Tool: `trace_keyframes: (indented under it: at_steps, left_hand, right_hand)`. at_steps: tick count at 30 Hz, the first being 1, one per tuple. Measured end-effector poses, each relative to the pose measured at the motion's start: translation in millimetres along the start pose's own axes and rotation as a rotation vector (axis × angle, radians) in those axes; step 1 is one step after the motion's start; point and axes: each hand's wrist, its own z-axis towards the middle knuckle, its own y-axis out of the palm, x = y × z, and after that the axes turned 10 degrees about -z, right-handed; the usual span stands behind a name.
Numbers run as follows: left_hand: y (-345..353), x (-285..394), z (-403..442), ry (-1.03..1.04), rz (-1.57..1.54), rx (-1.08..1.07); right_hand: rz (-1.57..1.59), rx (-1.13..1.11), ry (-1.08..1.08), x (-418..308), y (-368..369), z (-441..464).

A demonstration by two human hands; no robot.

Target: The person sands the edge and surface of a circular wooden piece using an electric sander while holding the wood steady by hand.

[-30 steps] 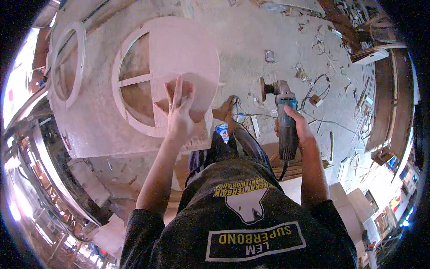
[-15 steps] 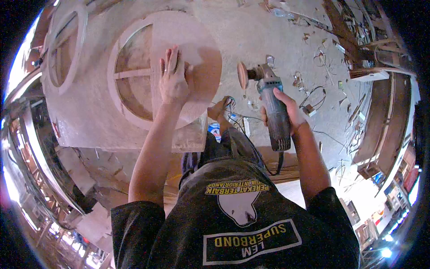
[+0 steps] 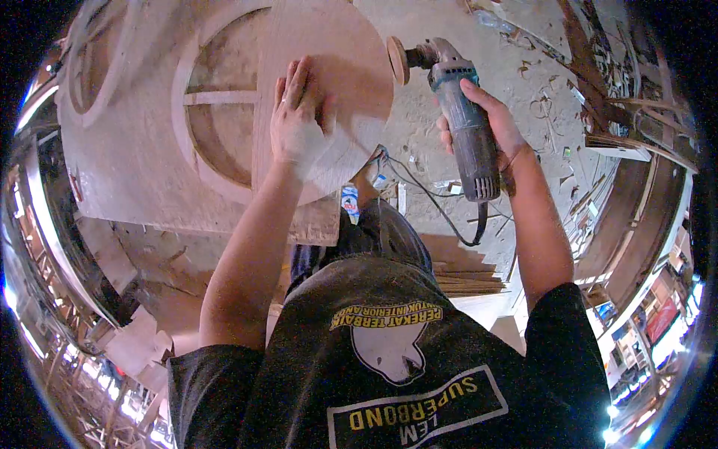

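A round wooden panel (image 3: 351, 75), solid on the right and framed with a crossbar on the left, lies on a dusty board (image 3: 149, 172). My left hand (image 3: 301, 112) rests on the solid part, fingers stretched out, with the thumb side in shadow. On the right, my right hand (image 3: 486, 120) is wrapped round the body of an angle grinder (image 3: 470, 131). The grinder's round disc (image 3: 398, 60) stands on edge beside the panel's right rim. Its cord hangs from the rear end.
An oval wooden ring (image 3: 123, 67) lies at the upper left of the board. The cord (image 3: 441, 209) loops near my foot (image 3: 365, 187). Scraps (image 3: 546, 108) litter the floor at the right, and long planks (image 3: 636, 209) stand beyond them. A blue-white can (image 3: 349, 200) is by my leg.
My left hand has come down onto the panel, its fingers closer together. My right hand has brought the grinder up and left, its disc now near the panel's edge. The view has shifted.
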Motion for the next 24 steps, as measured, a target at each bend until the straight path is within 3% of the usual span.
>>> trace_keyframes:
  at_steps: [7, 24]
  left_hand:
    - [-2, 3, 2, -0.021, -0.001, -0.024]
    - [3, -1, 3, 0.026, 0.017, -0.015]
  right_hand:
    - [-0.034, 0.028, 0.047, -12, 1, 5]
    - [0.075, 0.012, 0.064, 36, 7, -16]
